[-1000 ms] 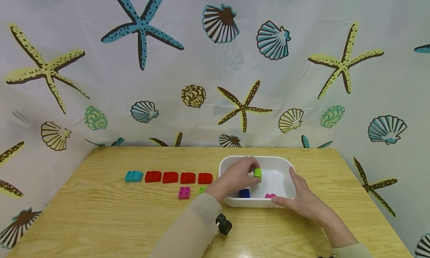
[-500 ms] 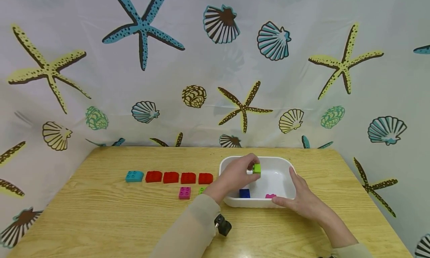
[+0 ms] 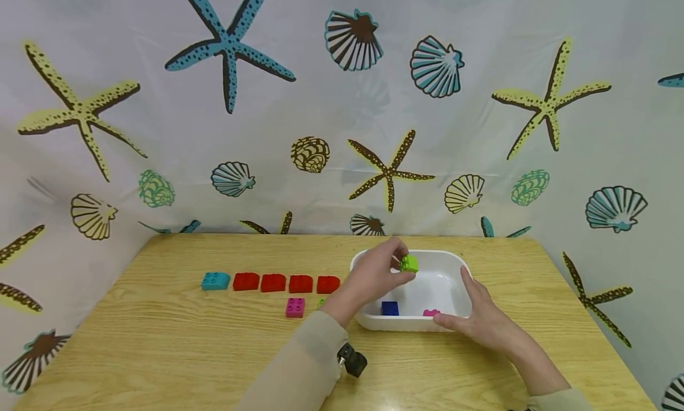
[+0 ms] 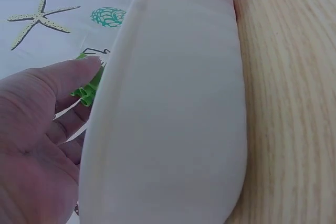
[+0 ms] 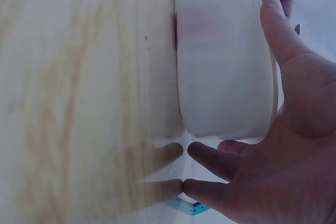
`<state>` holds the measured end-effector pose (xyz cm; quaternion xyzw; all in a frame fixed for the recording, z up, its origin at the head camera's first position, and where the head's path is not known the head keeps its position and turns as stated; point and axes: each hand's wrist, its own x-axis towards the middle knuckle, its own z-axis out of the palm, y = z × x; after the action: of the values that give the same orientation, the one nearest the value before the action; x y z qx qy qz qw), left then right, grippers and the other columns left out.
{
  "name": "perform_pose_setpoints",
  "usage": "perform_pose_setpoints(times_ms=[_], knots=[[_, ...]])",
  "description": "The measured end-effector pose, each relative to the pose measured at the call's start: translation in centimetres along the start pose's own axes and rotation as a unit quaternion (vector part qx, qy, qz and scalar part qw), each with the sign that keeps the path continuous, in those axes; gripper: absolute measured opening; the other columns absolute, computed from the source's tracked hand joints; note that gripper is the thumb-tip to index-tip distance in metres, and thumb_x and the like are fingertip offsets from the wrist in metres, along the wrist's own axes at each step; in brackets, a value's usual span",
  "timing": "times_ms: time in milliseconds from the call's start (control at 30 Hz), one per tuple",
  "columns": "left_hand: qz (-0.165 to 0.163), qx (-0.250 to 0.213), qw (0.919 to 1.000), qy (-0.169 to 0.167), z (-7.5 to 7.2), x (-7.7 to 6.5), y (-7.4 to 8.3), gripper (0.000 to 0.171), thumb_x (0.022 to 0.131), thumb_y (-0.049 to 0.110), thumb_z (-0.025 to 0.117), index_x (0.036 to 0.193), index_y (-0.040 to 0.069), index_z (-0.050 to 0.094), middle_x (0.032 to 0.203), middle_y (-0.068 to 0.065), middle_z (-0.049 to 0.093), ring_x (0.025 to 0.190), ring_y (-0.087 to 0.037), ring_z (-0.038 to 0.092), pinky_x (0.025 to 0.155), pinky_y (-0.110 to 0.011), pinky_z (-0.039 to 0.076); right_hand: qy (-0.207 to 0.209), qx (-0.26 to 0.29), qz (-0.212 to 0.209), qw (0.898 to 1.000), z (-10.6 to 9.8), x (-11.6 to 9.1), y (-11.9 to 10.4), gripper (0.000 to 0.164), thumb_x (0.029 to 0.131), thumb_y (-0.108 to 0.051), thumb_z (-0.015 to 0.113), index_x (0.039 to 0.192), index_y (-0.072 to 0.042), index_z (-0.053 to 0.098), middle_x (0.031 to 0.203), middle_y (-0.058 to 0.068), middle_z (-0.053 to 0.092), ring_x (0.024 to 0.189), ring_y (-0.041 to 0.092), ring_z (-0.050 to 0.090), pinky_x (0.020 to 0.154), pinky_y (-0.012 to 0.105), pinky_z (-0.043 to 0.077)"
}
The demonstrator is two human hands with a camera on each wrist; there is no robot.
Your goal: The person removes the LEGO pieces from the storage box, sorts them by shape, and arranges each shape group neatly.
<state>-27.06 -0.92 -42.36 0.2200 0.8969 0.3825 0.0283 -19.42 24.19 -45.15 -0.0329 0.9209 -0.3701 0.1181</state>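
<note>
Between thumb and fingers, my left hand (image 3: 374, 272) pinches a lime green toy building brick (image 3: 409, 264) above the left half of the white tray (image 3: 395, 323). Its studs show below the thumb in the left wrist view, while the tray wall (image 4: 168, 98) covers part of the hand. My right hand (image 3: 483, 320) holds the tray's right end, thumb at the front rim and fingers along the right side. In the right wrist view the fingers (image 5: 215, 161) lie beside the outer end wall. Inside the tray are a dark blue brick (image 3: 390, 308) and a pink brick (image 3: 430, 312), partly hidden by the front wall.
Left of the tray, a blue brick (image 3: 215, 281) and several red bricks (image 3: 274, 282) form a row on the wooden table (image 3: 176, 345). In front lie a magenta brick (image 3: 295, 307) and another green one (image 3: 321, 303), mostly behind the left arm. A patterned curtain (image 3: 320, 102) stands behind.
My left hand has risen with the green brick, moving slightly back and left, and the brick has turned to show its studs. My right hand stays on the tray.
</note>
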Motion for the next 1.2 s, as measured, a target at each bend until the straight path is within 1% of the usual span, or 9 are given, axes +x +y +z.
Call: perform_pose_setpoints(times_ms=[100, 300, 433, 600, 700, 800, 900, 1067, 1200], knots=[[0.014, 0.002, 0.9999, 0.008, -0.3, -0.2, 0.0, 0.036, 0.099, 0.026, 0.087, 0.128, 0.018, 0.067, 0.117, 0.006, 0.071, 0.11, -0.015, 0.069, 0.1, -0.033, 0.06, 0.001, 0.001, 0.0, 1.0, 0.1, 0.0, 0.0, 0.135, 0.093, -0.062, 0.083, 0.176, -0.007, -0.008, 0.177, 0.035, 0.005, 0.157, 0.063, 0.024, 0.119, 0.08, 0.03], [0.032, 0.005, 0.9991, 0.025, -0.6, -0.7, -0.2, 0.035, 0.1, 0.024, 0.087, 0.131, 0.018, 0.072, 0.121, 0.005, 0.07, 0.11, -0.016, 0.066, 0.1, -0.032, 0.058, 0.002, 0.0, 0.002, 1.0, 0.1, 0.1, 0.0, 0.134, 0.093, -0.062, 0.083, 0.176, -0.007, -0.008, 0.177, 0.035, 0.005, 0.156, 0.063, 0.025, 0.118, 0.08, 0.032], [0.036, 0.017, 0.9986, 0.036, -1.0, -1.1, -0.2, 0.038, 0.1, 0.025, 0.086, 0.136, 0.019, 0.074, 0.128, 0.002, 0.069, 0.111, -0.018, 0.065, 0.097, -0.032, 0.058, 0.002, -0.001, 0.003, 1.0, 0.2, 0.2, 0.0, 0.134, 0.093, -0.063, 0.083, 0.176, -0.008, -0.008, 0.177, 0.035, 0.005, 0.156, 0.063, 0.024, 0.118, 0.08, 0.031], [0.036, 0.017, 0.9983, 0.043, -1.8, -1.9, -0.1, 0.042, 0.101, 0.025, 0.085, 0.141, 0.021, 0.074, 0.139, -0.003, 0.065, 0.116, -0.024, 0.066, 0.097, -0.035, 0.059, 0.003, -0.004, 0.004, 1.0, 0.2, 0.2, 0.0, 0.134, 0.093, -0.063, 0.082, 0.176, -0.008, -0.008, 0.177, 0.035, 0.006, 0.156, 0.063, 0.024, 0.118, 0.08, 0.032], [0.041, 0.017, 0.9978, 0.048, -2.3, -2.2, -0.2, 0.045, 0.1, 0.024, 0.086, 0.142, 0.019, 0.074, 0.139, -0.005, 0.064, 0.118, -0.027, 0.066, 0.098, -0.037, 0.059, 0.004, -0.007, 0.004, 1.0, 0.3, 0.1, 0.0, 0.134, 0.093, -0.063, 0.082, 0.176, -0.008, -0.008, 0.177, 0.035, 0.006, 0.156, 0.063, 0.024, 0.118, 0.08, 0.031], [0.043, 0.026, 0.9971, 0.057, -2.7, -2.5, -0.2, 0.051, 0.098, 0.023, 0.088, 0.145, 0.016, 0.071, 0.136, -0.004, 0.066, 0.117, -0.027, 0.067, 0.098, -0.037, 0.06, 0.004, -0.007, 0.003, 1.0, 0.3, 0.2, -0.1, 0.135, 0.093, -0.063, 0.083, 0.176, -0.007, -0.008, 0.177, 0.035, 0.006, 0.157, 0.064, 0.023, 0.118, 0.08, 0.03], [0.042, 0.036, 0.9965, 0.064, -3.2, -2.8, -0.3, 0.05, 0.096, 0.021, 0.09, 0.142, 0.014, 0.071, 0.131, -0.003, 0.067, 0.117, -0.028, 0.067, 0.099, -0.038, 0.06, 0.002, -0.005, 0.002, 1.0, 0.3, 0.2, 0.1, 0.136, 0.093, -0.063, 0.083, 0.176, -0.007, -0.01, 0.177, 0.036, 0.004, 0.157, 0.064, 0.021, 0.12, 0.08, 0.029], [0.041, 0.047, 0.9957, 0.069, -4.0, -3.7, -0.5, 0.039, 0.094, 0.018, 0.092, 0.128, 0.016, 0.074, 0.126, 0.001, 0.066, 0.119, -0.028, 0.067, 0.101, -0.037, 0.059, 0.002, -0.002, 0.001, 1.0, 0.3, 0.3, 0.2, 0.139, 0.093, -0.063, 0.083, 0.174, -0.006, -0.013, 0.177, 0.036, 0.001, 0.158, 0.063, 0.019, 0.122, 0.079, 0.026], [0.045, 0.056, 0.9943, 0.079, -4.6, -4.4, -1.0, 0.038, 0.094, 0.018, 0.092, 0.128, 0.019, 0.075, 0.128, 0.0, 0.067, 0.118, -0.027, 0.066, 0.1, -0.039, 0.06, 0.003, 0.0, -0.003, 1.0, 0.3, 0.2, 0.1, 0.14, 0.092, -0.062, 0.085, 0.174, -0.004, -0.014, 0.177, 0.037, 0.001, 0.158, 0.063, 0.018, 0.123, 0.078, 0.024]])
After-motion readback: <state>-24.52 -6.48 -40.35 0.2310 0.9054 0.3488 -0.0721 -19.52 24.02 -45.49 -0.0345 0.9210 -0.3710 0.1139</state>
